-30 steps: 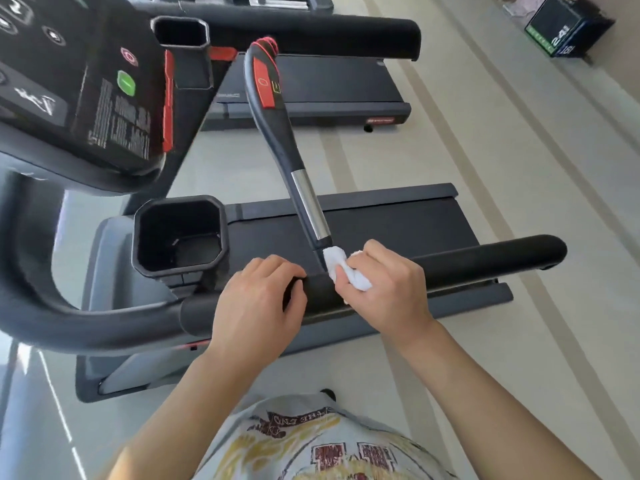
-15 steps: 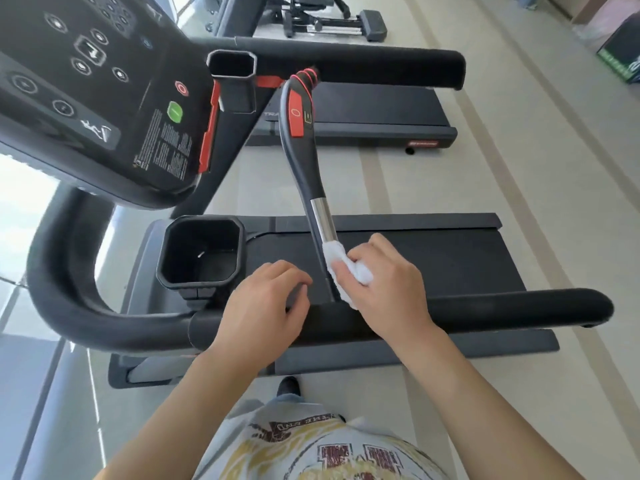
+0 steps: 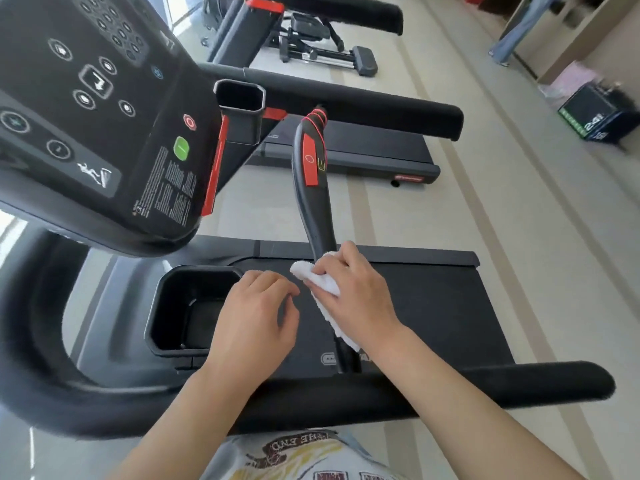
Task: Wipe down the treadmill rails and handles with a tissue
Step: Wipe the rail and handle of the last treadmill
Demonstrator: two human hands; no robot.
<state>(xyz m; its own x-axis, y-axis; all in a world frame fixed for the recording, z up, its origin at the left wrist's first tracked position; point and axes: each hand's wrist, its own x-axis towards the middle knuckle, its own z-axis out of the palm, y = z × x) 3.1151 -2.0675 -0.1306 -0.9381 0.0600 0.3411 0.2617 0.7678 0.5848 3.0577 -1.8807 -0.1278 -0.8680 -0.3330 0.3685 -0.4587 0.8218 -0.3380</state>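
A black upright treadmill handle (image 3: pixel 313 188) with red buttons rises from the black padded side rail (image 3: pixel 502 382). My right hand (image 3: pixel 356 296) grips a white tissue (image 3: pixel 322 282) wrapped round the lower shaft of that handle, hiding the silver part. My left hand (image 3: pixel 252 320) hovers just left of it with loosely curled fingers, holding nothing and lifted off the rail. The rail runs across the lower part of the view under both forearms.
The black console (image 3: pixel 97 109) hangs at upper left, with a black cup holder (image 3: pixel 187 310) beneath it. A curved black rail (image 3: pixel 31 341) bends at the left. A second treadmill (image 3: pixel 346 147) and a black box (image 3: pixel 595 116) stand further off on the pale floor.
My right hand has slid the tissue up from the rail onto the handle's shaft. My left hand has lifted off the rail. The view has tilted upward.
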